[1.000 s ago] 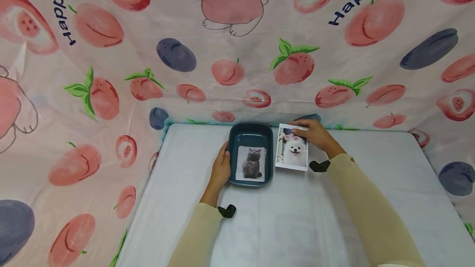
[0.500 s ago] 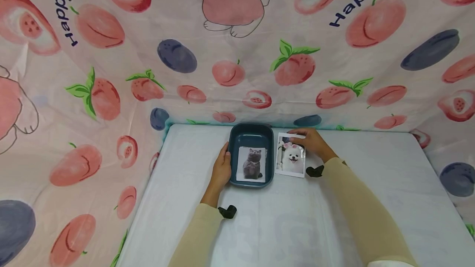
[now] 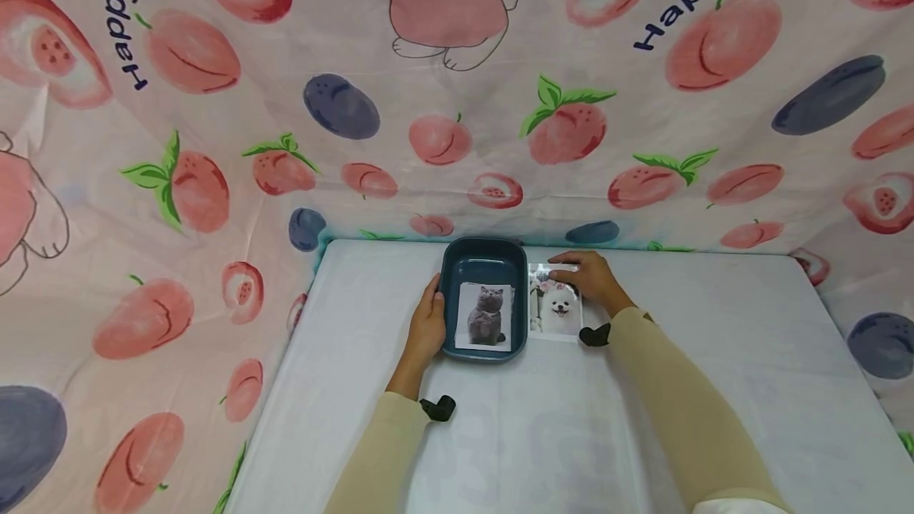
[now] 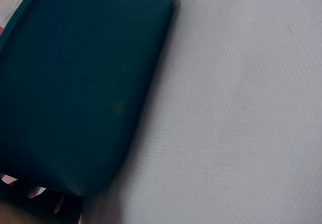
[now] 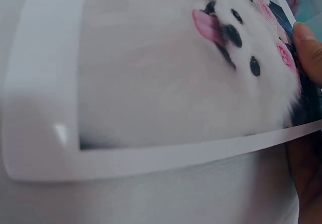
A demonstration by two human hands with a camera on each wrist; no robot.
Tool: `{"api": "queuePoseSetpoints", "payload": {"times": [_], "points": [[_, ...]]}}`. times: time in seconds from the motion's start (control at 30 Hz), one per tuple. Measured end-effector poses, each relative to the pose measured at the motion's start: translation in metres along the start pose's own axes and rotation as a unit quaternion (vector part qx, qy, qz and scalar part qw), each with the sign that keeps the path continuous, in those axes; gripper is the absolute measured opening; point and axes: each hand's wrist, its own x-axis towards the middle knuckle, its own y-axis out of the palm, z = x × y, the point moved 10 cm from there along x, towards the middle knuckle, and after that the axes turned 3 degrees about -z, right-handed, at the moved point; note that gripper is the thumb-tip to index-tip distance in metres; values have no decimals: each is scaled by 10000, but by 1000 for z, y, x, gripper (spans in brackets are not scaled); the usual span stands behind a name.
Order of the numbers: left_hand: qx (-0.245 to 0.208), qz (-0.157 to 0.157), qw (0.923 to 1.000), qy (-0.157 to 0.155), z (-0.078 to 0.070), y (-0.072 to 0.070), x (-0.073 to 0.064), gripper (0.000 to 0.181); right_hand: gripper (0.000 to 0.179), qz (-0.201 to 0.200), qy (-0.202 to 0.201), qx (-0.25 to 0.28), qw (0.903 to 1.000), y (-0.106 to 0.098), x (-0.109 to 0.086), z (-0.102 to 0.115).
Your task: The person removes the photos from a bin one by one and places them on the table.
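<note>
In the head view, a dark teal tray [image 3: 484,248] sits near the table's back edge. Inside it lies a small stack of picture cards, a grey cat card [image 3: 485,317] on top. My left hand [image 3: 426,325] rests along the tray's left wall, fingers fairly straight, thumb at the rim. My right hand [image 3: 589,278] pinches the top edge of a white-bordered photo card [image 3: 557,316] of a fluffy white dog, just right of the tray. In the right wrist view the thumb [image 5: 308,50] presses on the card's face and the other fingers lie beneath it. The left wrist view shows the tray's outer wall [image 4: 75,83].
A white cloth covers the table [image 3: 543,427]. Behind it and at the left hangs a pink curtain [image 3: 457,93] printed with fruit. A dark wrist mount [image 3: 438,408] sits at the left wrist and another dark mount [image 3: 595,335] at the right.
My right hand has brought the dog card leftward and down, closer beside the tray. The left hand, the tray and the cat card have stayed in place.
</note>
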Motion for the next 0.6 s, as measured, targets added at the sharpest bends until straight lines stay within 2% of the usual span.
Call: {"api": "queuePoseSetpoints", "payload": {"times": [0.27,0.6], "points": [[-2,23,10000,96,-1,-1,-1,49,35,-226,-126,-262,9993,2,-6,5],[53,45,10000,41,-2,-3,-4,49,31,-581,-404,-528,9961,0,-12,15]]}}
